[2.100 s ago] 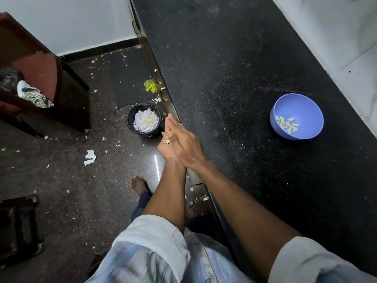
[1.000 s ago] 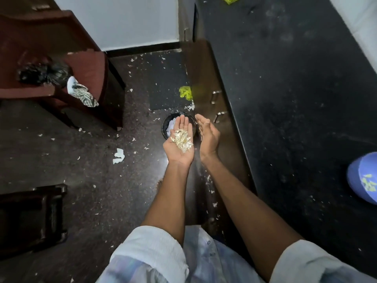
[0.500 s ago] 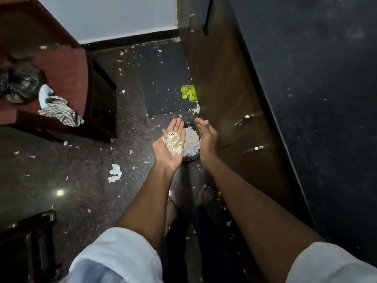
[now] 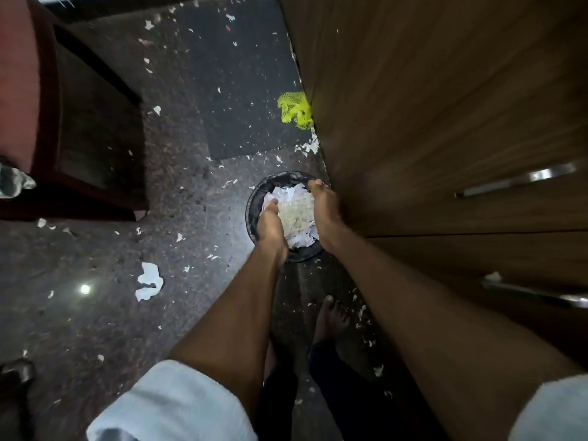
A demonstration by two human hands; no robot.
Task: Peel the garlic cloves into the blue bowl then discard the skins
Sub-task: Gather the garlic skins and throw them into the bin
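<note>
My left hand and right hand hang over the black bin, fingers straight, pinching nothing. Garlic skins lie heaped between my hands, on paper in the bin. Risk: light flakes may drift past the rim onto the already littered floor beyond. The blue bowl is out of view.

A: What is at twelve o'clock on the floor?
B: A yellow net by the brown cupboard.
A: And at nine o'clock?
B: A red chair, and a white paper scrap lower down.
</note>
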